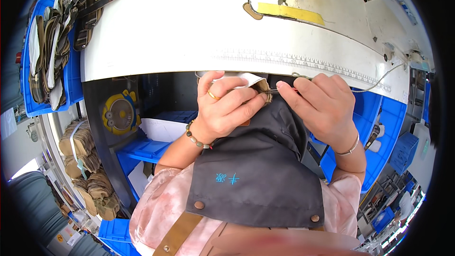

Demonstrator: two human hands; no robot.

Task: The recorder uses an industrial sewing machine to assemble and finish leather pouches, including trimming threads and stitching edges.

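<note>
Centre frame, my left hand (225,109) pinches cloth (252,79), right hand (324,106) closed on a thin tool (271,90): likely edge work, calling for a steady grip next.

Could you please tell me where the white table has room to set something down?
The stretch of white table between the blue bin and the sewing machine is bare. It is crowded at the front edge, where the left hand holds a fabric piece beside the right hand, and at the left, where fabric strips overhang the bin.
</note>
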